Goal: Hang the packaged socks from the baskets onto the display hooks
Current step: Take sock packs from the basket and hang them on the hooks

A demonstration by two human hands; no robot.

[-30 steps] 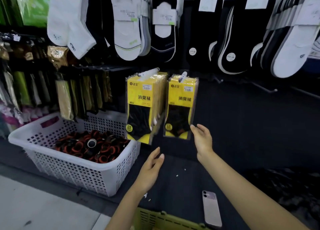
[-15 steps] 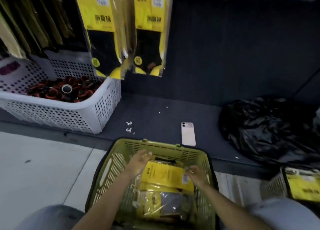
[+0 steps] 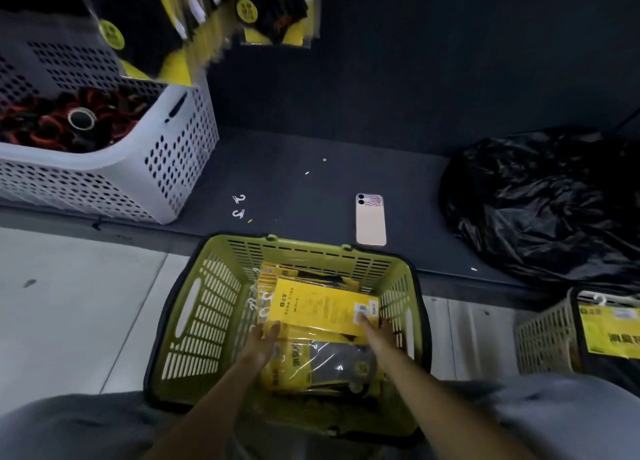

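Yellow-carded sock pack tops the pile in the green basket, lower centre of frame, its long axis running left to right, left hand and right hand seemingly pinching opposite ends, neither nearer.

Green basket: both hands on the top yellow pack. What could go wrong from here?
1. The left hand and right hand touch only the near corners of the top yellow pack; it may slip or drag the glossy packs beneath.
2. The white hanger hooks lie bunched by the green basket wall; they may tangle or snag its slots.
3. The phone lies on the ledge behind the basket; a dropped pack could hit it.
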